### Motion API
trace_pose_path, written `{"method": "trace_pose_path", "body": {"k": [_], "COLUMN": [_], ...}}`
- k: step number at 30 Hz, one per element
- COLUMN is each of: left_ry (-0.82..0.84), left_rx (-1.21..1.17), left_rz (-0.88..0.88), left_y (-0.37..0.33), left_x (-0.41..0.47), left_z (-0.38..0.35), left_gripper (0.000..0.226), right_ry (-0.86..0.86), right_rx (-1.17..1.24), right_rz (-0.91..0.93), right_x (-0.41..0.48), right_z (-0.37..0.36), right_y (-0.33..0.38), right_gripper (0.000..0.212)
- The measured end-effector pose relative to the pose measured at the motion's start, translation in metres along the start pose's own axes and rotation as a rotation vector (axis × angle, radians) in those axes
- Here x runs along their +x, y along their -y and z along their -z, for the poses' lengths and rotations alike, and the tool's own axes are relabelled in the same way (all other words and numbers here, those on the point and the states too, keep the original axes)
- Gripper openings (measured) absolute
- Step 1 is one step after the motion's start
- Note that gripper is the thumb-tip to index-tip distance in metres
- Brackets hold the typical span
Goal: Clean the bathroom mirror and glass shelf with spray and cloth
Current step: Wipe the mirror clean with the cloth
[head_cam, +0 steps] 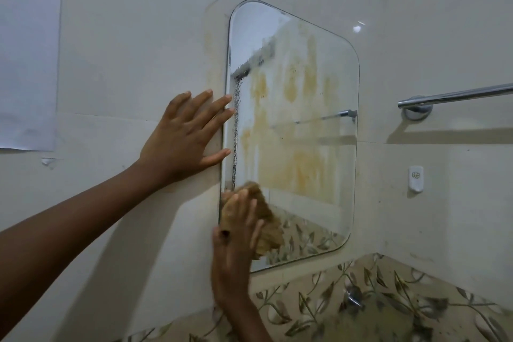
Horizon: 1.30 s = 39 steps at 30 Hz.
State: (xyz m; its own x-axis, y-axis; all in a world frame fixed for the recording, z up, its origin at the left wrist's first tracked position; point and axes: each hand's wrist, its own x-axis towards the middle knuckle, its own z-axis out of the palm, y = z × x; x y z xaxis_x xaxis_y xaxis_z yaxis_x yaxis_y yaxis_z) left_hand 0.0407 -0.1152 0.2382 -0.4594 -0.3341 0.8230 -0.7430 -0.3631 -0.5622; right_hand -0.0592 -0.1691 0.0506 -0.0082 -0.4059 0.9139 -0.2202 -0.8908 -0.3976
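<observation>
The crumpled tan-brown cloth (268, 219) sits against the lower left corner of the frameless rounded-rectangle mirror (305, 119). It lies under the right hand (236, 241), whose fingers (244, 203) stretch upward over the cloth's left part and press it flat to the glass. The rest of the cloth bunches out to the right, past the fingertips. This hand is blurred, so I cannot tell whether the thumb hooks round the cloth's edge. What shows is straight fingers that press and do not clutch. The right forearm rises almost vertically from the bottom of the view, with the wrist just below the mirror's lower edge. The left hand (183, 139) lies released and flat on the pale tiled wall (125, 36), just beside the mirror's left edge. Its fingers (219, 103) are spread and straight, and the fingertips and thumb tip reach the rim of the glass. It holds nothing. The left arm runs in from the lower left, extended and angled upward. The mirror carries yellowish streaks across its middle and a dark beaded line of droplets down its left side, above the cloth. To the right, well apart from both hands, a chrome towel rail (455, 96) is fixed to the wall, with a small white plastic hook (415, 178) below it. A band of leaf-patterned tiles (388, 300) runs under the mirror, and a white paper sheet (27, 50) hangs at far left.
</observation>
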Motion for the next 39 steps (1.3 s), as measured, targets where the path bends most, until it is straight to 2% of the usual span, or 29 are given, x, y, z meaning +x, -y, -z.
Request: {"method": "trace_pose_path", "body": {"k": [3, 5, 10, 13, 15, 17, 18, 20, 23, 24, 27, 31, 35, 37, 39], "left_ry": [0.011, 0.009, 0.012, 0.011, 0.012, 0.013, 0.013, 0.012, 0.016, 0.014, 0.009, 0.019, 0.017, 0.013, 0.010], "left_rx": [-0.005, -0.003, 0.008, 0.003, 0.004, 0.008, 0.011, 0.010, 0.011, 0.012, 0.023, 0.053, 0.081, 0.077, 0.070], "left_rz": [-0.001, -0.001, 0.001, -0.004, -0.005, -0.007, -0.007, -0.009, -0.012, -0.013, -0.013, -0.029, -0.030, -0.026, -0.022], "left_y": [0.001, 0.001, 0.001, 0.001, 0.001, 0.000, 0.000, 0.000, 0.000, 0.000, 0.000, 0.002, 0.003, 0.003, 0.003], "left_x": [0.000, 0.000, 0.000, 0.000, 0.000, 0.000, 0.000, 0.000, 0.000, 0.000, 0.000, 0.001, 0.001, 0.001, 0.001], "left_z": [0.001, 0.001, 0.002, 0.003, 0.002, 0.002, 0.002, 0.002, 0.003, 0.003, 0.002, 0.001, -0.001, -0.001, -0.001], "left_gripper": [0.067, 0.067, 0.067, 0.066, 0.066, 0.066, 0.066, 0.066, 0.066, 0.066, 0.066, 0.063, 0.057, 0.058, 0.057], "right_ry": [0.116, 0.060, -0.172, -0.303, -0.359, -0.399, -0.398, -0.386, -0.270, -0.240, -0.093, 0.125, 0.049, 0.003, -0.082], "right_rx": [-0.119, -0.187, -0.173, -0.188, -0.066, 0.034, 0.049, 0.089, 0.148, 0.102, -0.011, -0.154, -0.294, -0.264, -0.213], "right_rz": [0.207, 0.192, -0.184, -0.511, -0.706, -0.761, -0.767, -0.727, -0.562, -0.462, -0.126, 0.167, 0.256, 0.199, 0.057], "right_x": [-0.010, -0.007, 0.036, 0.075, 0.099, 0.113, 0.116, 0.115, 0.096, 0.087, 0.057, 0.027, 0.034, 0.047, 0.069], "right_z": [0.000, 0.003, 0.043, 0.083, 0.106, 0.119, 0.124, 0.125, 0.099, 0.085, 0.036, 0.003, 0.006, 0.019, 0.037], "right_y": [0.011, -0.011, -0.078, -0.123, -0.149, -0.168, -0.156, -0.118, -0.060, -0.048, -0.027, 0.028, -0.004, -0.023, -0.047], "right_gripper": [0.055, 0.061, 0.056, 0.077, 0.082, 0.088, 0.092, 0.099, 0.098, 0.093, 0.060, 0.054, 0.061, 0.062, 0.054]}}
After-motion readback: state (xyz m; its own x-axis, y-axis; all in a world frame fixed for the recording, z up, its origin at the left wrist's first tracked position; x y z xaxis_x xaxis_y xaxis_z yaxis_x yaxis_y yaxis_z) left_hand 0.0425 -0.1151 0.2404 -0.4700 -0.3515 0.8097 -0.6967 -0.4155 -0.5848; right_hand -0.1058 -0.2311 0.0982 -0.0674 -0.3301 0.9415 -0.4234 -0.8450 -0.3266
